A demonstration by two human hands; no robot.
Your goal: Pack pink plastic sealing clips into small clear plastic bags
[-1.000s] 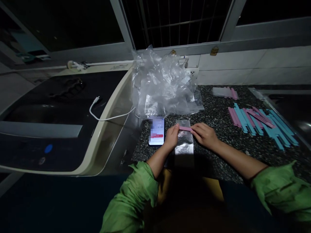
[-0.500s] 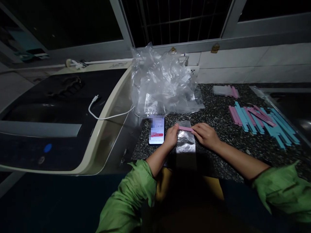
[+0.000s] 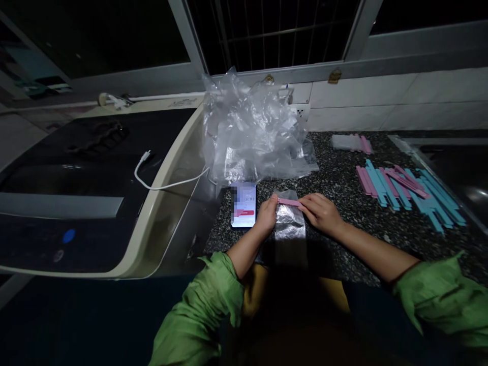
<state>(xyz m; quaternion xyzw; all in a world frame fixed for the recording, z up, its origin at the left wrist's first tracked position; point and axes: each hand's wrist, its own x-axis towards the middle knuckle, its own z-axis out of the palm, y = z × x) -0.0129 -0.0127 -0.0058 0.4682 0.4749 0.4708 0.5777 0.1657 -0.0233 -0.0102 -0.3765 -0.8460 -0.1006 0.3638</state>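
Note:
A narrow pink bag clip lies across a clear plastic bag near the bag's far end. Its left end is pinched in my left hand, between thumb and fingers. At the other end, my right hand has its fingers closed on the clip, knuckles up. Both hands are low over the dark speckled counter. To the right lies a loose pile of pink and light blue clips. Behind it is a small clear packet with pink clips at its right end.
A lit phone lies just left of my left hand. Behind it rises a heap of crumpled clear plastic bags. On the left stands a washing machine with a white charging cable over its edge. A sink edge borders the right.
The whole view has shifted slightly, so everything sits a little further left. Both hands keep the same hold on the pink bag clip.

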